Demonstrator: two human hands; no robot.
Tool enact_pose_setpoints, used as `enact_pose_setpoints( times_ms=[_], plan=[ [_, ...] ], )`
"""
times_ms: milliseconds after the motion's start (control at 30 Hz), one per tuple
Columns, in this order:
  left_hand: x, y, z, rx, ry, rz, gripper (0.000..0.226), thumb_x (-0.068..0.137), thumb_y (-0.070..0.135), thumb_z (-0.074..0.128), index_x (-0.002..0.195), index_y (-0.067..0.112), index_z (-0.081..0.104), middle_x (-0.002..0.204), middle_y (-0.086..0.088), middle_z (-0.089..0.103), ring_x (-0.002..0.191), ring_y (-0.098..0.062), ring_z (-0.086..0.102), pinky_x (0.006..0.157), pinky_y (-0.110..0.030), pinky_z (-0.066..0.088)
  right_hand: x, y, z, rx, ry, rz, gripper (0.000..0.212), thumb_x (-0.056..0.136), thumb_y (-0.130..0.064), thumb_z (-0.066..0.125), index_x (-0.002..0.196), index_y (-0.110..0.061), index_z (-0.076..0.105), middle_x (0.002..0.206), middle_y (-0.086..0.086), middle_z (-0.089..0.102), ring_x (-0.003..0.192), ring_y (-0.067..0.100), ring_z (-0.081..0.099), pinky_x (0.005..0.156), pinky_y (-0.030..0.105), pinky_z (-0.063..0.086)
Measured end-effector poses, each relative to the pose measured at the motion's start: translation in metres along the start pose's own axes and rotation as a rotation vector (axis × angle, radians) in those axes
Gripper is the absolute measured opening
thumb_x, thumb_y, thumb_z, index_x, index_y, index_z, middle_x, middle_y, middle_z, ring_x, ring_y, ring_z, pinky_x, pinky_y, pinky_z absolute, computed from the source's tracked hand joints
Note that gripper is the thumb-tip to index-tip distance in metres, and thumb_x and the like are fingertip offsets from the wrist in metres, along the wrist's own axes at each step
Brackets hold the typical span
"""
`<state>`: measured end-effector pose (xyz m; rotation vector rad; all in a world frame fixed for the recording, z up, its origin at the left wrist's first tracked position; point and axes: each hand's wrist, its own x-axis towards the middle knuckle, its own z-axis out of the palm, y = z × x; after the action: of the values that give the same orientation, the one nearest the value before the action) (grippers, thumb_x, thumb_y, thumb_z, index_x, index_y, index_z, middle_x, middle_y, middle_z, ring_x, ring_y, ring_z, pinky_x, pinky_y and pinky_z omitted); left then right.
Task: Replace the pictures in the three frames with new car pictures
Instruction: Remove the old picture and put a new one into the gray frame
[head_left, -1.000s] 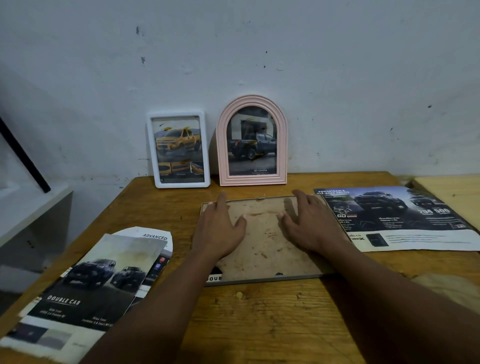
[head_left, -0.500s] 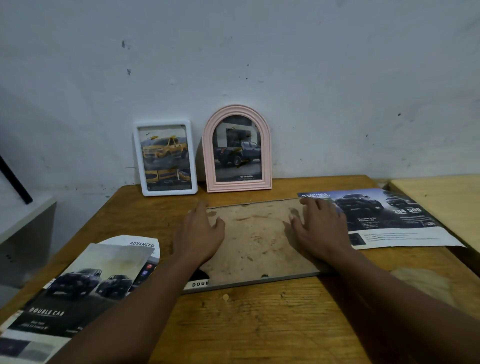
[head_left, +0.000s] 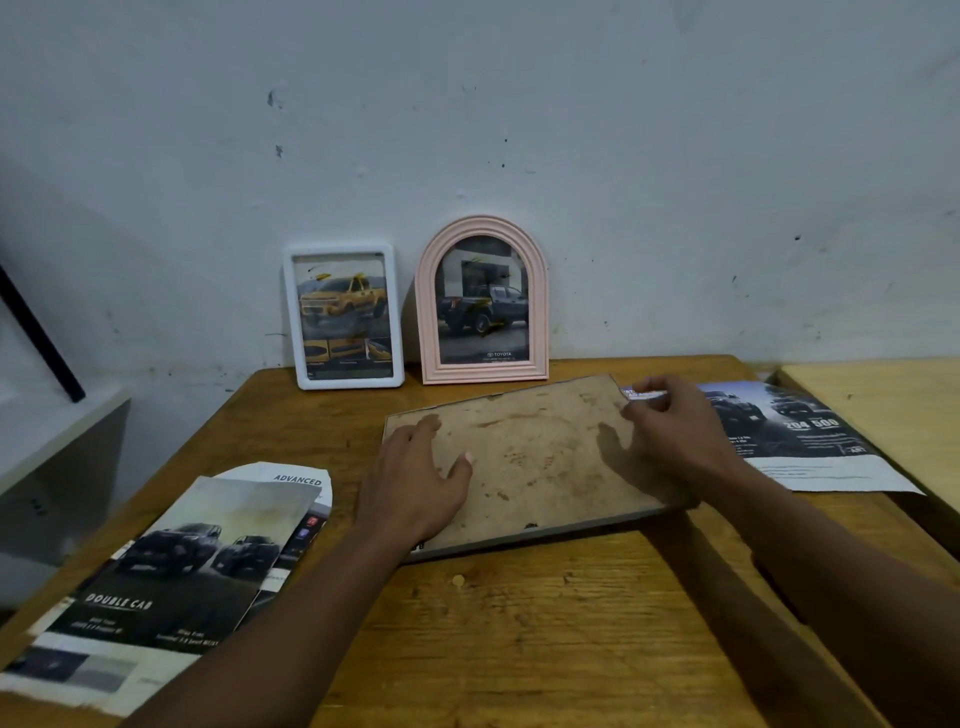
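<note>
A large frame (head_left: 535, 452) lies face down on the wooden table (head_left: 519, 623), its stained brown backing board up. My left hand (head_left: 415, 483) rests flat on the board's left part with the fingers straight. My right hand (head_left: 675, 431) is at the frame's far right corner, thumb and fingers curled round its edge. A white frame (head_left: 397, 317) with a yellow pickup picture and a pink arched frame (head_left: 540, 312) with a dark pickup picture lean upright against the wall behind. A car brochure page (head_left: 789, 431) lies to the right, partly under the frame's corner.
Car brochures (head_left: 171, 566) and a round-topped cut-out sheet (head_left: 291, 475) lie at the table's left front. A lighter second table (head_left: 883, 405) adjoins on the right. A white shelf (head_left: 52, 431) with a black rod (head_left: 36, 332) stands to the left.
My right hand has slid from lying flat on the backing board to the frame's right corner and curled its fingers there. The frame has turned slightly. My left hand stays flat on the board.
</note>
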<state>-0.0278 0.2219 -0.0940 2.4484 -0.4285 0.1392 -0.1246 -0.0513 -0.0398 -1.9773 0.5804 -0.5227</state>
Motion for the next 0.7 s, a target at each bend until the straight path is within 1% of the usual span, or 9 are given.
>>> enact_pose_setpoints(
  times_ms=[167,233,367,433,500,533,600,633,700],
  plan=[
    [0.021,0.032,0.001,-0.204,-0.045,-0.033,0.064,0.093,0.060,0.055,0.149,0.035,0.041,0.148,0.001,0.048,0.130,-0.021,0.049,0.105,-0.047,0.047,0.019,-0.053,-0.041,0.115,0.015,-0.141,0.025,0.093,-0.022,0.064,0.118,-0.022,0.063,0.102,-0.002,0.065,0.091,0.018,0.064,0.078,0.041,0.057],
    [0.028,0.052,0.006,-0.348,-0.128,-0.052,0.059,0.096,0.059,0.051,0.150,0.040,0.037,0.145,0.004,0.049,0.124,-0.020,0.052,0.101,-0.050,0.050,0.028,-0.078,-0.060,0.153,0.043,-0.193,0.023,0.092,-0.023,0.066,0.115,-0.021,0.067,0.106,0.002,0.067,0.095,0.021,0.065,0.079,0.040,0.056],
    [0.036,0.106,0.013,-0.593,-0.240,-0.039,0.053,0.102,0.055,0.047,0.151,0.041,0.034,0.136,0.011,0.052,0.122,-0.021,0.055,0.102,-0.046,0.049,0.036,-0.128,-0.089,0.254,0.078,-0.287,0.017,0.091,-0.021,0.067,0.107,-0.015,0.071,0.107,0.009,0.070,0.100,0.025,0.068,0.086,0.041,0.055],
    [0.046,0.133,0.010,-0.704,-0.258,0.004,0.056,0.101,0.058,0.046,0.153,0.038,0.035,0.142,0.007,0.054,0.124,-0.022,0.056,0.105,-0.049,0.048,0.035,-0.150,-0.093,0.320,0.034,-0.325,0.016,0.093,-0.022,0.065,0.106,-0.013,0.069,0.108,0.012,0.070,0.101,0.024,0.069,0.088,0.037,0.057],
    [0.056,0.155,-0.002,-0.784,-0.275,0.033,0.066,0.096,0.068,0.044,0.154,0.037,0.035,0.150,0.000,0.050,0.130,-0.025,0.053,0.107,-0.054,0.046,0.035,-0.167,-0.088,0.343,-0.033,-0.367,0.019,0.093,-0.027,0.064,0.106,-0.015,0.068,0.110,0.012,0.070,0.101,0.023,0.070,0.095,0.041,0.055],
    [0.061,0.165,-0.012,-0.830,-0.270,0.040,0.070,0.092,0.073,0.042,0.152,0.036,0.038,0.149,-0.002,0.051,0.128,-0.024,0.054,0.105,-0.053,0.047,0.036,-0.173,-0.083,0.353,-0.077,-0.379,0.022,0.093,-0.031,0.065,0.108,-0.016,0.067,0.111,0.012,0.070,0.102,0.021,0.070,0.097,0.043,0.054],
    [0.068,0.178,-0.040,-0.948,-0.222,0.065,0.065,0.098,0.069,0.037,0.146,0.027,0.047,0.132,-0.007,0.061,0.110,-0.020,0.061,0.088,-0.040,0.054,0.034,-0.185,-0.068,0.377,-0.173,-0.393,0.033,0.092,-0.038,0.065,0.118,-0.017,0.063,0.115,0.009,0.069,0.105,0.017,0.069,0.099,0.041,0.053],
    [0.072,0.180,-0.056,-0.992,-0.185,0.078,0.063,0.099,0.067,0.038,0.144,0.024,0.050,0.124,-0.007,0.064,0.103,-0.020,0.063,0.082,-0.038,0.055,0.032,-0.190,-0.059,0.384,-0.220,-0.401,0.040,0.093,-0.041,0.064,0.125,-0.018,0.059,0.118,0.008,0.068,0.108,0.015,0.067,0.099,0.038,0.052],
    [0.077,0.177,-0.089,-1.015,-0.131,0.104,0.071,0.088,0.081,0.044,0.136,0.030,0.059,0.123,-0.009,0.067,0.108,-0.027,0.066,0.092,-0.049,0.056,0.029,-0.198,-0.039,0.381,-0.300,-0.424,0.053,0.094,-0.049,0.059,0.137,-0.020,0.050,0.128,0.005,0.063,0.115,0.014,0.063,0.100,0.035,0.049]
  ],
)
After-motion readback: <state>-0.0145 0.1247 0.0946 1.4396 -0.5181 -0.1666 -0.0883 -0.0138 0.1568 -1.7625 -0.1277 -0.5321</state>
